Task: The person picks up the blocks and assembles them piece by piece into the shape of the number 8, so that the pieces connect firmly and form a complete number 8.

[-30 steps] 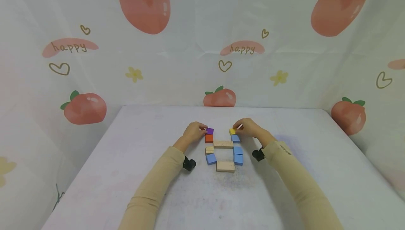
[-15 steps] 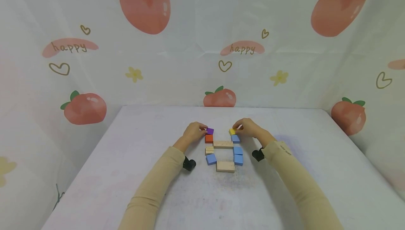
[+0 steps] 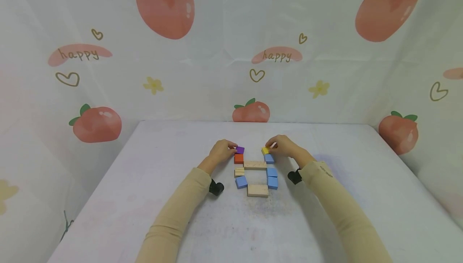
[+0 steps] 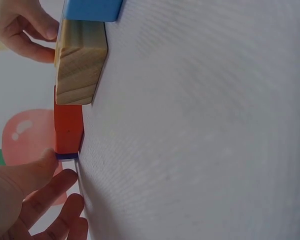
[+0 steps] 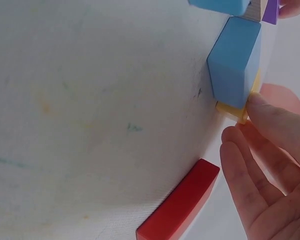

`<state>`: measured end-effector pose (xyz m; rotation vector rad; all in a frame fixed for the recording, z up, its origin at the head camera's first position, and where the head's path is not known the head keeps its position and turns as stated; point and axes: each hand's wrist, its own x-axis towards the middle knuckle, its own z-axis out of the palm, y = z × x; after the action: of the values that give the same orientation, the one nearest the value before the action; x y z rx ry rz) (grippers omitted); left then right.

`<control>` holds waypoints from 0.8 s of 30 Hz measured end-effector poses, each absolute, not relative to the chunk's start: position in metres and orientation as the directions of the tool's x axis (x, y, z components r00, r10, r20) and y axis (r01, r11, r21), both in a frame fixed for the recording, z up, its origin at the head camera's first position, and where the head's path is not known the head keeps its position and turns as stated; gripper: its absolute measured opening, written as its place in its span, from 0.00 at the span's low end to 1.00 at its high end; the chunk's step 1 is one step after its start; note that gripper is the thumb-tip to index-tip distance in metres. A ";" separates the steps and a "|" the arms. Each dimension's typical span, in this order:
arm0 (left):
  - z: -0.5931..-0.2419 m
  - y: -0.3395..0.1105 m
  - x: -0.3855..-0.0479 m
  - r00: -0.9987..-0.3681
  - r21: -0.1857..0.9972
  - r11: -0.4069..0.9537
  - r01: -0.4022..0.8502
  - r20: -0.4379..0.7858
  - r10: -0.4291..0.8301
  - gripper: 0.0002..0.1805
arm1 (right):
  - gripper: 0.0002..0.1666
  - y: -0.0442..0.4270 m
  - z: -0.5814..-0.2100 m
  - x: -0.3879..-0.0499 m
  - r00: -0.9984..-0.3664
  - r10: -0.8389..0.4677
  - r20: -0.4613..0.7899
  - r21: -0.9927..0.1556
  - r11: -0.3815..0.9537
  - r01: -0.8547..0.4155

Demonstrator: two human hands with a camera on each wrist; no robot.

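Observation:
At the far left end of a block outline, my left hand holds a purple block by its outer side with thumb and fingers. An orange-red block stands directly in front of it. Across from it, my right hand pinches a yellow block, which sits behind a blue block. In the right wrist view the thumb and forefinger meet the yellow block, mostly hidden by the blue one. Only a thin purple edge shows in the left wrist view.
A plain wooden plank spans the two columns; another plank lies nearest. Between them stand a striped wooden block and several blue blocks. A long red block lies near my right hand, not visible in the head view.

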<state>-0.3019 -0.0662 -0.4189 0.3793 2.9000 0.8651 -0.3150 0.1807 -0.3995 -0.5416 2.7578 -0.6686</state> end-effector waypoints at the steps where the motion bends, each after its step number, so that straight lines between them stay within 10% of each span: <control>1: -0.419 -0.066 -0.302 -0.965 0.550 0.809 0.210 -0.016 0.262 0.15 | 0.16 0.181 -0.399 -0.315 -0.899 -0.409 -0.155 -0.484 0.825 -0.292; 24: -0.418 -0.066 -0.301 -0.967 0.555 0.809 0.195 -0.028 0.252 0.15 | 0.17 0.188 -0.396 -0.311 -0.909 -0.392 -0.141 -0.495 0.823 -0.279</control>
<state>-0.3009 -0.0660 -0.4179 0.3583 2.8922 0.8702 -0.3110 0.1884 -0.3959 -0.5174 2.7702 -0.6983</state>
